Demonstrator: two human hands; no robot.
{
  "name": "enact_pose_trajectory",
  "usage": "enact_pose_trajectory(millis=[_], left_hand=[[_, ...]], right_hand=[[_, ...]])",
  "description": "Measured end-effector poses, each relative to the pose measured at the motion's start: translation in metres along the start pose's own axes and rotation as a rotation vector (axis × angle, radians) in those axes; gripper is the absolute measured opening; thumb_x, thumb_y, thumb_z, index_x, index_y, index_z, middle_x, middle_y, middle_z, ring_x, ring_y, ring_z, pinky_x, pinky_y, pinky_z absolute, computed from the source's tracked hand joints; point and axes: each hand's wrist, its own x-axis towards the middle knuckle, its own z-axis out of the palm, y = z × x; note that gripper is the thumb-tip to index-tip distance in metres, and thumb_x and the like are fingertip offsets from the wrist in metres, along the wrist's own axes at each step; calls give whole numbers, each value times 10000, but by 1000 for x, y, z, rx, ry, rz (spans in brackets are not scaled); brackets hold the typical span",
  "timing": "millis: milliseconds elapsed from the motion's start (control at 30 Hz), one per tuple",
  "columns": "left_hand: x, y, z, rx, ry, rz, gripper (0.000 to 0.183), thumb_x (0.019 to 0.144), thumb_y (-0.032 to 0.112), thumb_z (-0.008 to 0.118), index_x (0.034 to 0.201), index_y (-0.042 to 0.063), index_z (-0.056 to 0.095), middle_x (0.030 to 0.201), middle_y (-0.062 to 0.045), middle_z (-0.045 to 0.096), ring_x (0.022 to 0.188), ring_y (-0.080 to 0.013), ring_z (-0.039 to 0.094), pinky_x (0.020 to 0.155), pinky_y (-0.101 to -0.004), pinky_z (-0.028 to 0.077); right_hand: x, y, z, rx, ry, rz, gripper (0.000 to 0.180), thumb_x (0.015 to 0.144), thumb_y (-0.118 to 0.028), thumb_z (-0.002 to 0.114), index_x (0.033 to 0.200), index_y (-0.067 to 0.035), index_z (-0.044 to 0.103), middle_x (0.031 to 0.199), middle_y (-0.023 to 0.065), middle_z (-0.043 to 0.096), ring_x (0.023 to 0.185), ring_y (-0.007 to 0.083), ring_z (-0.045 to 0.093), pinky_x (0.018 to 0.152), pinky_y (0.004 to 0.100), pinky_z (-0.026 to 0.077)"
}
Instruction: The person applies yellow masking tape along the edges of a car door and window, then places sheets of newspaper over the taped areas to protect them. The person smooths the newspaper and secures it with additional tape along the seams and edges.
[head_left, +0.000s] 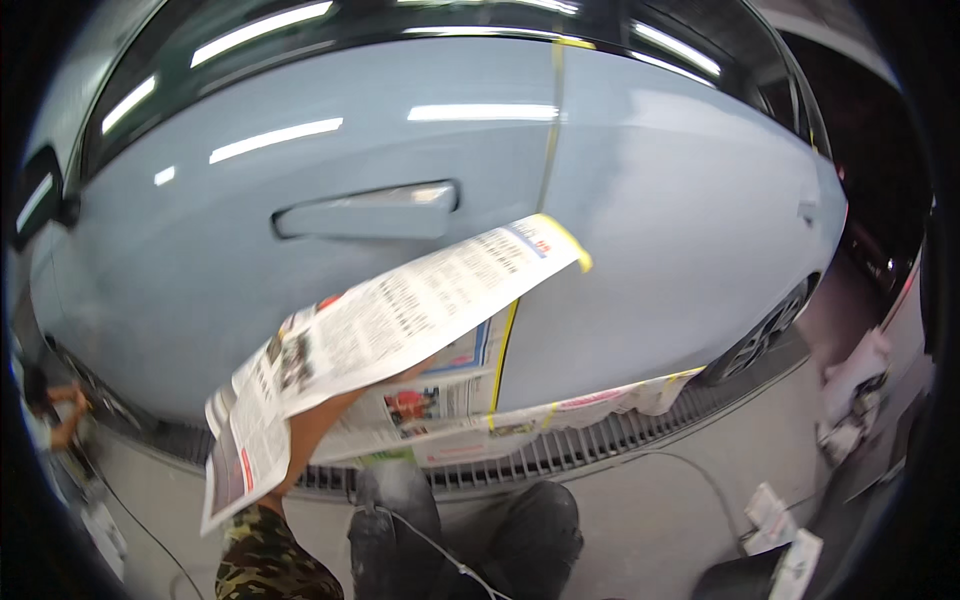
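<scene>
My left hand, below a camouflage sleeve, reaches up from the lower left and holds a long sheet of newspaper in front of the car door. The paper drapes over the wrist and hides most of the hand, including the fingertips. Yellow masking tape runs along the sheet's upper right end. Behind it, more newspaper covers the lower part of the grey-blue car door, edged by a yellow tape line. Above the sheet is the door handle. My right hand is out of view.
A vertical tape strip crosses the upper bodywork; a pale, matt panel lies to its right. A floor grate runs under the car. My knees are below. Another person's hands show far left. Cables cross the floor.
</scene>
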Motion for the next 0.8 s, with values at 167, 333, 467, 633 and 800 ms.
enact_pose_trajectory(millis=[167,333,467,633,800], left_hand=[[6,-14,-18,77,-49,85,449,840,162,770,1285,199,721,1471,-94,613,1383,-308,562,1166,-497,450],[16,-27,-32,192,-121,164,444,915,200,736,1357,199,696,1523,-100,578,1404,-296,546,1186,-459,446],[19,-24,-20,-441,-222,-260,419,1076,291,574,1480,187,618,1571,-80,540,1448,-240,502,1238,-366,405],[20,-25,-12,-40,-174,-16,526,1028,275,635,1528,135,554,1602,-70,501,1455,-234,495,1230,-374,422],[51,-20,-11,-117,-242,-59,659,960,164,685,1576,75,468,1676,-81,390,1514,-261,426,1249,-408,389]], right_hand=[[-132,-57,-207,-695,359,-105,427,979,-481,639,1074,-85,767,887,174,753,801,352,729,778,548,576],[-207,-260,-426,-309,1585,-1063,506,820,-202,854,1271,-79,661,943,143,689,643,357,610,651,449,509],[-235,-370,-429,169,1671,-1216,601,800,-178,888,1323,-75,609,1054,59,698,625,182,567,625,328,491],[-245,-407,-449,775,1602,-1436,518,854,-123,856,1272,-47,559,1030,44,639,592,33,470,528,246,410],[-241,-383,-480,574,1244,-1620,140,936,-46,749,1065,2,774,968,25,647,809,80,633,667,232,479]])
